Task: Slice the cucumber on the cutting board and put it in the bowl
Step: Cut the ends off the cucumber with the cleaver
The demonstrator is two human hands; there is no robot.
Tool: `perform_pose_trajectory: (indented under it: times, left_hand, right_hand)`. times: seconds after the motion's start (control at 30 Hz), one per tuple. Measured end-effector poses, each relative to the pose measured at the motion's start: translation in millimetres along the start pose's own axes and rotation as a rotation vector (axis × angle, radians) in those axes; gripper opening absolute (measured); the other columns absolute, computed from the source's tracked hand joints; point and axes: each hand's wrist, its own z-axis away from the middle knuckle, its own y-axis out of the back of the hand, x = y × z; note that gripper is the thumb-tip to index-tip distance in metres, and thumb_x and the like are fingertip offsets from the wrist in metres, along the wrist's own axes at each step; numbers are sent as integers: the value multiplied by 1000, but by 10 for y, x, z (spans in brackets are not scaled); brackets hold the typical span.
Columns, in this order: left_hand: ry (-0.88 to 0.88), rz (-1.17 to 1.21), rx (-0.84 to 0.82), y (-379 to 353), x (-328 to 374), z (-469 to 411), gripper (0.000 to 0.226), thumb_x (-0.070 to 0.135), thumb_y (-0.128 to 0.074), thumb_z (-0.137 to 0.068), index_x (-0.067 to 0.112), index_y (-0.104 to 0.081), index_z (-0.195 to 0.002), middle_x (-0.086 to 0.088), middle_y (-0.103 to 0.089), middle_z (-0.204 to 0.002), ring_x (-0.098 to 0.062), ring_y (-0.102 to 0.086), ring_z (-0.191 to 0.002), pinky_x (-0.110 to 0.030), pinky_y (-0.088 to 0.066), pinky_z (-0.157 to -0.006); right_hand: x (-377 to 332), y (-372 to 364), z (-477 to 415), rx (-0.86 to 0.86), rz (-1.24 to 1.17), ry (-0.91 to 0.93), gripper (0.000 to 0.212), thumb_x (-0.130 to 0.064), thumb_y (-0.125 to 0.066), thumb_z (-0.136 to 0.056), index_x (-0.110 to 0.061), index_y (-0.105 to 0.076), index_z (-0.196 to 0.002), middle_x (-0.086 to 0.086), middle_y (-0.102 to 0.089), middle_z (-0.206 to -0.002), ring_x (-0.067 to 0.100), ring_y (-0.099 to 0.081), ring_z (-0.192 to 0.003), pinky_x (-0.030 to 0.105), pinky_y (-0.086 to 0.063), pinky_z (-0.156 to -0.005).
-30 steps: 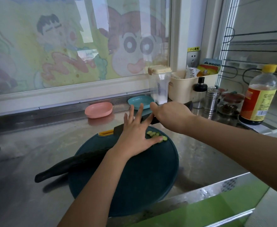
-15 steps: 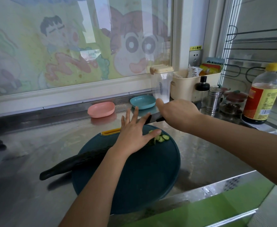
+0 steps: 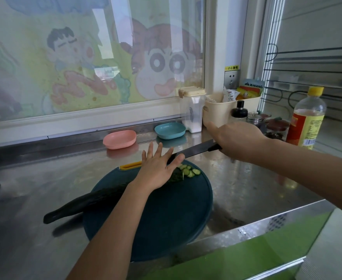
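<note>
A long dark cucumber [image 3: 89, 203] lies across the round dark teal cutting board [image 3: 166, 215], its left end hanging off the board. My left hand [image 3: 158, 168] presses flat on the cucumber near its cut end, fingers spread and straight. Several pale green slices [image 3: 189, 170] lie just right of that hand. My right hand [image 3: 234, 140] grips the handle of a black knife [image 3: 194, 149], whose blade is lifted above the slices and points toward my left fingers. A pink bowl [image 3: 119, 139] and a teal bowl [image 3: 170, 130] stand at the back of the counter.
Right of the teal bowl stand a clear canister [image 3: 192, 110], a beige caddy [image 3: 226, 110], small spice jars [image 3: 256, 119] and a yellow-capped bottle [image 3: 307, 118]. The steel counter [image 3: 45, 178] ends in a front edge [image 3: 267, 225] close behind the board.
My right hand has drawn the knife up and to the right, off the cucumber. The slices are now uncovered. My left hand stays pressed on the cucumber.
</note>
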Motion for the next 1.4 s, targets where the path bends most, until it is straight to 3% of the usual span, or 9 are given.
perform_pose_trajectory:
  times: [0.2, 0.3, 0.43, 0.57, 0.67, 0.8, 1.07, 1.2, 1.4]
  left_hand:
    - [78, -21, -74, 6, 15, -5, 100, 74, 6, -73, 20, -29, -149, -8, -4, -160, -26, 12, -146, -45, 8, -117]
    - [104, 134, -79, 44, 58, 45, 86, 69, 0, -85, 18, -29, -148, -9, -11, -159, -24, 3, -147, -43, 1, -118]
    - [116, 283, 3, 165, 56, 17, 59, 51, -24, -100, 13, -44, -140, -12, -45, -143, -26, -40, -132, -32, -31, -104]
    - [-13, 133, -69, 281, 161, -102, 51, 37, -61, -89, 23, -48, -137, -1, -46, -144, -19, -46, -128, -29, -35, -102]
    - [-182, 74, -197, 246, 403, -217, 52, 36, -69, -83, 27, -53, -132, 3, -49, -141, -15, -46, -126, -29, -36, -102]
    - [-236, 31, -307, 86, 502, -361, 45, 37, -74, -78, 26, -62, -120, 5, -58, -125, -13, -53, -113, -31, -42, -99]
    - [-204, -16, -325, 69, 435, -520, 19, 22, -71, -80, 22, -65, -98, 9, -57, -92, -9, -55, -86, -21, -41, -71]
    - [-100, -106, -278, 177, 262, -619, 19, 21, -67, -83, 19, -65, -102, 6, -59, -96, -11, -55, -85, -23, -42, -72]
    - [-50, 30, -274, 266, -22, -640, 27, 31, -68, -85, 18, -70, -109, 2, -67, -110, -11, -59, -95, -23, -44, -84]
  right_hand:
    - [150, 29, 136, -49, -12, -44, 23, -13, -50, -91, -17, -28, -99, -1, -41, -66, 22, -50, -65, 31, -39, -44]
    - [225, 29, 185, -55, -81, -78, 26, -17, -54, -90, -19, -30, -100, -1, -44, -73, 22, -53, -73, 32, -45, -51]
    - [334, -84, 204, -37, -235, -131, 26, -21, -62, -85, -14, -41, -99, 6, -58, -91, 23, -58, -81, 41, -55, -68]
    - [424, -268, 150, -30, -420, -244, 29, -23, -67, -81, -12, -46, -97, 9, -60, -99, 25, -58, -88, 40, -52, -75]
    - [449, -390, 79, -24, -518, -313, 29, -25, -70, -80, -13, -46, -90, 8, -60, -94, 23, -57, -82, 32, -48, -65]
    - [431, -509, 17, -77, -651, -347, 31, -26, -73, -79, -19, -43, -80, 1, -60, -78, 10, -59, -61, 22, -40, -47]
    - [345, -618, -90, -96, -764, -320, 32, -27, -71, -80, -19, -40, -79, 1, -63, -69, 10, -59, -62, 27, -46, -54]
    - [301, -656, -101, -102, -782, -310, 33, -27, -71, -80, -18, -39, -77, -2, -61, -63, 8, -55, -60, 25, -37, -50]
    - [275, -729, -97, -111, -797, -300, 33, -27, -73, -79, -17, -42, -79, -2, -62, -61, 7, -55, -55, 23, -36, -48]
